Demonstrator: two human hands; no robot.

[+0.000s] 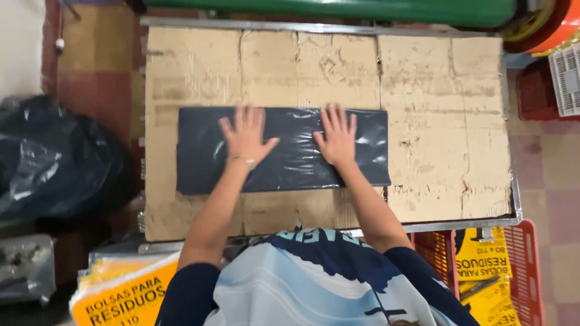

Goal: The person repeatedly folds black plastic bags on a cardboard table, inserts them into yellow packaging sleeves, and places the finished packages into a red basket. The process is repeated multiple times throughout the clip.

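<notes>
Both the left hand (244,136) and right hand (337,137) lie open, fingers spread flat on the dark folded plastic bag (283,150) mid-bench (447,139), so pressing evenly outward toward its ends looks best for flattening it.

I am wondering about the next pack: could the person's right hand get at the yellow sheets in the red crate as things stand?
Probably yes: the right hand lies flat and empty on the dark plastic bag, and the red crate stands open beside that arm.
</notes>
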